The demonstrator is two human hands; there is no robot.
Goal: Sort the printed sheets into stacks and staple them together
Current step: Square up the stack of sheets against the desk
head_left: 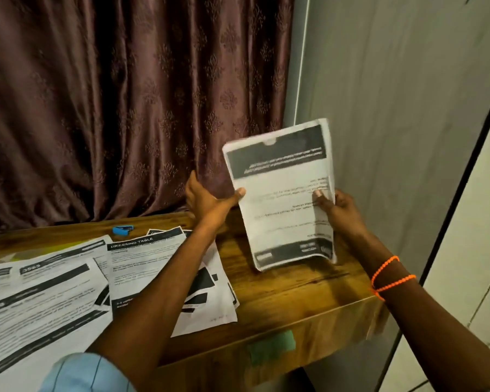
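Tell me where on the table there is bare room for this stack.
Bare wood lies on the table under the held stack, between the spread sheets and the right edge. The left side is crowded with sheets; the stapler sits behind them.

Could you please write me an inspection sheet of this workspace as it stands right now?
Surface: wooden table, green tape patch on its front edge.
Job's things: upright stack of sheets, bottom edge on the table; loose printed sheets spread at left, overlapping; blue stapler near the back edge.
Clutter: nothing seen.
Grippers: left hand grips the stack's left edge; right hand grips its right edge, thumb on the front.
Cables: nothing seen.
Surroundings: brown curtain behind; grey wall at right; orange bead bracelet on the right wrist.
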